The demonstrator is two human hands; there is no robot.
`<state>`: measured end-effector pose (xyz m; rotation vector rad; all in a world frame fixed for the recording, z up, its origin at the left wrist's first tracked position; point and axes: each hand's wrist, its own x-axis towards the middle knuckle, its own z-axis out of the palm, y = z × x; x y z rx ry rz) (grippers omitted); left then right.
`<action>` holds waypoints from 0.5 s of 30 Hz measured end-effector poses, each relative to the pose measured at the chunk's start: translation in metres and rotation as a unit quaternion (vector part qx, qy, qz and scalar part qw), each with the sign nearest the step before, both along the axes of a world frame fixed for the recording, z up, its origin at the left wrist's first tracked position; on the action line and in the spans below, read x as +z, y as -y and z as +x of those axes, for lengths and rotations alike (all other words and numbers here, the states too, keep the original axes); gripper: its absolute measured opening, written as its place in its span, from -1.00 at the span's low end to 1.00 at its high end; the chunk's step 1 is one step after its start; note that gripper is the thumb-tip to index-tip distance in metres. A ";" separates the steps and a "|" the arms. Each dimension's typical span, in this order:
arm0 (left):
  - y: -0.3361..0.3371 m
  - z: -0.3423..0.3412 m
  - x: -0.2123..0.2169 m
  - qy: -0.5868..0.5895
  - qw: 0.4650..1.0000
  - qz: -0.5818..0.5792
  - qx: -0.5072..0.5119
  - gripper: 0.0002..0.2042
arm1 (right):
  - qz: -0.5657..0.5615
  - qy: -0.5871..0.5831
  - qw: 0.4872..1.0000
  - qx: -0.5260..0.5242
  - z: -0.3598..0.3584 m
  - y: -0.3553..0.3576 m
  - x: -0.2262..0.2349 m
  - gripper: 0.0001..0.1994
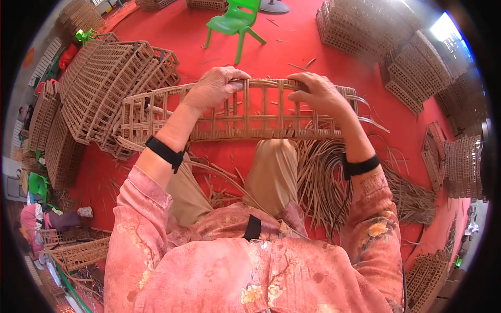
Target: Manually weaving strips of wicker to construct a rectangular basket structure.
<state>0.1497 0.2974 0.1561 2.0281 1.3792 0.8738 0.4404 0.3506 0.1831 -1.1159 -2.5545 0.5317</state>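
Observation:
A long, shallow wicker basket [245, 133] with an open lattice side stands across my knees. My left hand [216, 87] is closed over its top rim, left of the middle, fingers bent over the far edge. Farther right on the same rim, my right hand [317, 93] grips with the thumb on the near side and the fingers on top. Loose rattan ends [373, 121] stick out past the basket's right end. Between the hands, the rim looks wrapped with strands. Fingertips on the far side are hidden.
Stacked wicker baskets [107, 86] rise at the left, and more stacks [360, 26] stand far right. A coil of rattan strands [326, 177] lies on the red floor [292, 49] beside my right knee. Beyond the basket is a green chair [235, 23]. Cane scraps litter the floor.

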 end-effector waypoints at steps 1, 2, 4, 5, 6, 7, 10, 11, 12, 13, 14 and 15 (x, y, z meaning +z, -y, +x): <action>0.001 -0.001 0.002 -0.003 1.000 -0.009 0.003 -0.76 | -0.003 0.001 1.000 -0.001 0.006 0.001 -0.001 -0.45; 0.001 -0.003 0.002 -0.003 1.000 -0.011 0.001 -0.76 | -0.010 -0.014 1.000 -0.001 0.009 0.004 -0.002 -0.46; 0.006 -0.005 0.001 -0.042 0.999 0.020 -0.013 -0.73 | 0.015 -0.003 1.000 -0.004 0.009 0.013 -0.005 -0.51; 0.010 -0.007 0.002 -0.043 0.999 0.016 -0.014 -0.73 | 0.012 -0.004 1.000 -0.005 0.005 0.014 -0.010 -0.51; 0.014 -0.009 0.005 -0.054 0.999 0.002 -0.009 -0.71 | 0.060 -0.011 0.998 -0.011 0.001 0.015 -0.018 -0.54; 0.016 -0.010 0.009 -0.065 0.998 -0.011 -0.003 -0.69 | 0.109 -0.018 0.994 -0.016 -0.004 0.016 -0.024 -0.58; 0.018 -0.006 0.017 -0.037 0.999 -0.038 0.003 -0.63 | 0.124 -0.001 0.992 -0.034 -0.015 0.018 -0.023 -0.64; 0.017 0.002 0.017 -0.041 0.998 -0.038 0.004 -0.63 | 0.146 0.002 0.988 -0.042 -0.017 0.015 -0.025 -0.64; 0.017 0.015 0.015 -0.074 0.997 0.021 -0.012 -0.64 | 0.146 0.000 0.988 -0.043 -0.016 0.014 -0.027 -0.64; 0.016 0.027 0.012 -0.108 0.990 0.080 -0.030 -0.64 | 0.148 -0.007 0.988 -0.045 -0.015 0.013 -0.029 -0.65; 0.012 0.037 0.011 -0.133 0.984 0.117 -0.021 -0.65 | 0.151 -0.015 0.987 -0.046 -0.014 0.012 -0.031 -0.66; 0.011 0.045 0.008 -0.135 0.984 0.118 -0.022 -0.65 | 0.152 -0.016 0.987 -0.047 -0.013 0.012 -0.034 -0.66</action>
